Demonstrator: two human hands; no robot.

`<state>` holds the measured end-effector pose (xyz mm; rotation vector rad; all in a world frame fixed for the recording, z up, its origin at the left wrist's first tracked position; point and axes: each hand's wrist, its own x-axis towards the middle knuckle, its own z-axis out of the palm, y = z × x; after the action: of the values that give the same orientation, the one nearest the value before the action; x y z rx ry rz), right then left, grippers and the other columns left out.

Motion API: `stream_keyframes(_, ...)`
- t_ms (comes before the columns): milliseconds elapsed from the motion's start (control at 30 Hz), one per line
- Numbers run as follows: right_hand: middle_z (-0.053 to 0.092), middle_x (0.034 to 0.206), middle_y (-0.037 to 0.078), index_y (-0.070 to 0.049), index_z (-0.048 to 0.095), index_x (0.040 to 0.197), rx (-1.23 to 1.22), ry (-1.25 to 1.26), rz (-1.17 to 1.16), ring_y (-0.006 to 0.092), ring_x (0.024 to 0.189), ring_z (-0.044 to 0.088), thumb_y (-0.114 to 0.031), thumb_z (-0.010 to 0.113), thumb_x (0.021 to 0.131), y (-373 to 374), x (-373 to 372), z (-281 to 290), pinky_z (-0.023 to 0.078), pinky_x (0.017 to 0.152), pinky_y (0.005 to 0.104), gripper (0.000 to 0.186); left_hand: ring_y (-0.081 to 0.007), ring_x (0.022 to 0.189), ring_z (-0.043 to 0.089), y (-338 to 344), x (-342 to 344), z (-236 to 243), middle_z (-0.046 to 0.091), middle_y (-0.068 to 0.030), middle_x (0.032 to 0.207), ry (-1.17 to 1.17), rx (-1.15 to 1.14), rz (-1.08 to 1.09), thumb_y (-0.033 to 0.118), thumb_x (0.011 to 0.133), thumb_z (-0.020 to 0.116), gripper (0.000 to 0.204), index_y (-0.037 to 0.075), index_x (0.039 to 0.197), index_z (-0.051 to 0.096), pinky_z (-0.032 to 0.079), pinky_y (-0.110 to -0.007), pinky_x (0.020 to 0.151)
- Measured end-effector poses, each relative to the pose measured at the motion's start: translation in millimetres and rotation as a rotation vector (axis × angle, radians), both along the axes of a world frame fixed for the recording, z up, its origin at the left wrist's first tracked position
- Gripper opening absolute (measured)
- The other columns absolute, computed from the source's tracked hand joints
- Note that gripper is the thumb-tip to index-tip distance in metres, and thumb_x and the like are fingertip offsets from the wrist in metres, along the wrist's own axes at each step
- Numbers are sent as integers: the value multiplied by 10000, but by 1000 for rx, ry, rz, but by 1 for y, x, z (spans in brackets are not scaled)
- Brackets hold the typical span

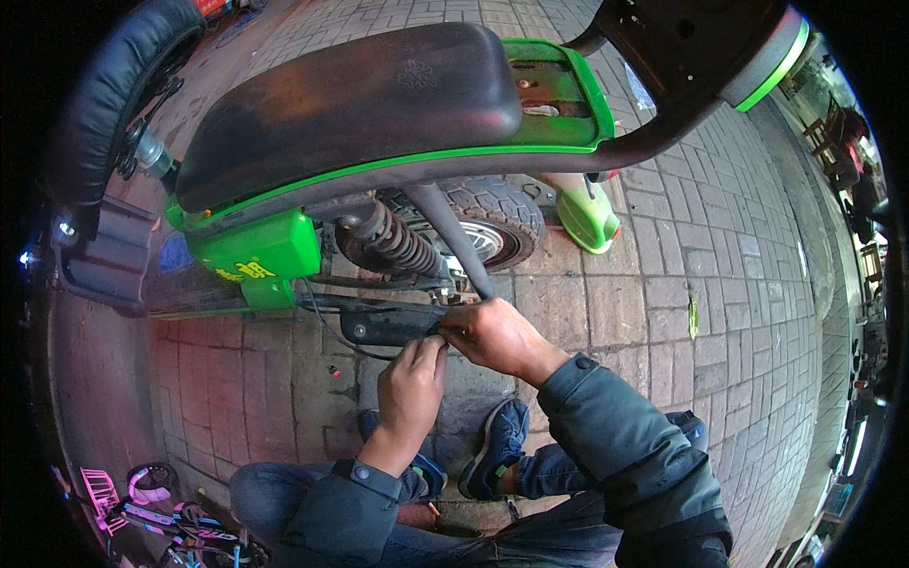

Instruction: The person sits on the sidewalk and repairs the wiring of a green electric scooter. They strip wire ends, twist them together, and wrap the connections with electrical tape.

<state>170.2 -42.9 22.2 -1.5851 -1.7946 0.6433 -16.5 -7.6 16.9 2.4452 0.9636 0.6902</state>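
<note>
Close together below the scooter's rear end, my left hand (414, 381) and my right hand (500, 339) meet with bent, closed fingers. Whatever they pinch is hidden by the fingers. A thin black cable (329, 328) curves down from the scooter's green panel (270, 248) and disappears at my left hand. Just beyond the fingers lies a black elongated cover (383, 325) low on the scooter. The spring shock absorber (405, 241), a grey slanted tube (448, 235) and the rear wheel (511, 222) sit above my hands.
Over the work area stretches the dark seat (350, 109), with a black rear rack (677, 43) at upper right. A small red piece (334, 370) lies on the brick paving (634, 293). At lower left stands a child's bicycle (180, 521) with a pink basket. My shoes (499, 443) are close below.
</note>
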Motion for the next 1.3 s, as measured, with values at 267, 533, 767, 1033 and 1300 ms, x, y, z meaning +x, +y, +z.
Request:
stream_keyframes(267, 685, 803, 192, -43, 654, 864, -8, -90, 18, 421, 758, 673, -169, 661, 886, 1, 1, 1, 549, 677, 501, 128, -356, 783, 704, 2, 5, 5, 705, -122, 931, 6, -9, 31, 116, 913, 708, 109, 63, 1008, 692, 563, -423, 644)
stream_keyframes(533, 686, 813, 225, -55, 618, 1092, -47, 16, -11, 417, 785, 693, -121, 640, 895, -5, 11, 6, 548, 675, 500, 209, -403, 833, 684, 1, 11, 0, 686, -156, 972, 29, -99, 63, 86, 909, 695, 114, 50, 1014, 668, 555, -448, 687)
stream_keyframes(767, 698, 826, 204, -79, 582, 1122, 17, -115, 55, 400, 806, 707, -83, 574, 929, -8, 18, -2, 556, 685, 480, 193, -370, 838, 684, 6, 14, -2, 649, -172, 1015, -106, -172, -52, 23, 870, 720, 137, -19, 968, 634, 562, -434, 696)
stream_keyframes(1033, 703, 850, 171, -91, 585, 1109, 59, -195, 66, 370, 829, 716, -105, 583, 898, -9, 19, -5, 570, 719, 462, 212, -422, 897, 675, 9, 14, 0, 644, -197, 1019, -26, -292, -76, 33, 867, 708, 139, -3, 947, 600, 567, -461, 745)
stream_keyframes(1300, 683, 899, 136, -68, 608, 1100, 163, -269, 44, 339, 866, 710, -66, 616, 879, -14, 14, 1, 581, 746, 420, 222, -424, 845, 712, 17, 15, 10, 719, -213, 881, 102, -373, -35, 69, 915, 668, 92, 9, 947, 607, 567, -476, 703)
